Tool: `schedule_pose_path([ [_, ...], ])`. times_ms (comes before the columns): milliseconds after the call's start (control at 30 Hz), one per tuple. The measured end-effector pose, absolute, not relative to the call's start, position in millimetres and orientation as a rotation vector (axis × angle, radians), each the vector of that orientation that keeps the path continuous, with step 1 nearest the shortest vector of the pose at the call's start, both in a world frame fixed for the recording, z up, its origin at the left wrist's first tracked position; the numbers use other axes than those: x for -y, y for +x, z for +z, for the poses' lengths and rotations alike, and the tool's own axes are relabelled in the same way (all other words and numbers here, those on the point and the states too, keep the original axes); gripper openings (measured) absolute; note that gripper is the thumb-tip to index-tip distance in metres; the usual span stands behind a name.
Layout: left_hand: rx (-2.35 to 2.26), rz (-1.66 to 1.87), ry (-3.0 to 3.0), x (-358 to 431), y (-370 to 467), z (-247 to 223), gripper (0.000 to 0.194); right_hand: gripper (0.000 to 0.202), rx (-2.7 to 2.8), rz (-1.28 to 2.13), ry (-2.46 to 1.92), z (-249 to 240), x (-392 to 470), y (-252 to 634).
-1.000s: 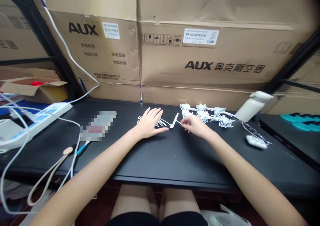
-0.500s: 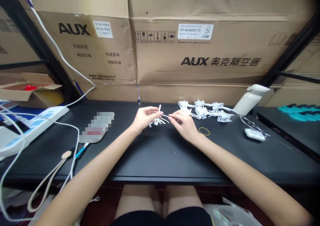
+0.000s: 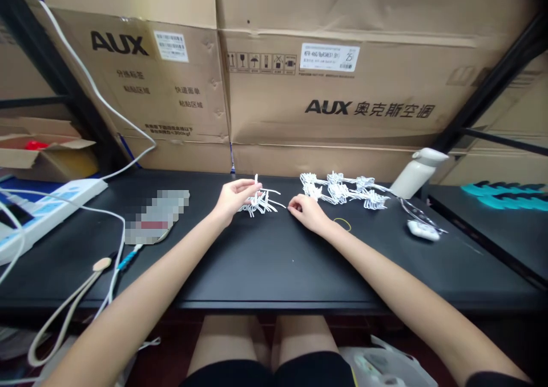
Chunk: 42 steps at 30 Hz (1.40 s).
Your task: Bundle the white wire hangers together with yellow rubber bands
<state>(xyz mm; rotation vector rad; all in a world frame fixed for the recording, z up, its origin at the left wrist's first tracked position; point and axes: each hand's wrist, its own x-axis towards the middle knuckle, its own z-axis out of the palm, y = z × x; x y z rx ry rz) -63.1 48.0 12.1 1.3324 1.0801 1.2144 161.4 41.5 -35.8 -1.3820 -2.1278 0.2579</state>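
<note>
My left hand [image 3: 231, 200] is closed in a pinch on a bundle of thin white cords [image 3: 261, 203], their loose ends fanning out to the right just above the black table. One white piece sticks up past the thumb. My right hand [image 3: 307, 211] has its fingertips pinched together at the far end of one cord that stretches out from the bundle. Behind that hand, several similar white cord bundles [image 3: 339, 192] lie in two rows. A thin yellow rubber band [image 3: 350, 226] rests near my right wrist.
A white bottle [image 3: 417, 176] stands at the back right, with a small white case [image 3: 423, 230] before it. On the left are a blurred-out phone-like object [image 3: 158, 218], a white power strip [image 3: 64, 210] and cables. Large cardboard boxes [image 3: 265, 113] wall off the back.
My hands have drawn apart, the left shifting left with the bundle. More of the fanned cords shows now, and the right fingers have curled in. The whole view has shifted slightly.
</note>
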Motion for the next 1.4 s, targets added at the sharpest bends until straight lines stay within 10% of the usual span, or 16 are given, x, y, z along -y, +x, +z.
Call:
schedule_pose_path([
  [933, -1.011, 1.107, 1.45, -45.5, -61.6, 8.9, 0.046, 0.012, 2.346, 0.151, -1.538, -12.5, -19.8, 166.4],
  [1400, -1.005, 1.002, 1.486, -40.4, -59.4, 11.3, 0.044, 0.018, 2.083, 0.805, -1.249, 38.3, -14.0, 207.3],
])
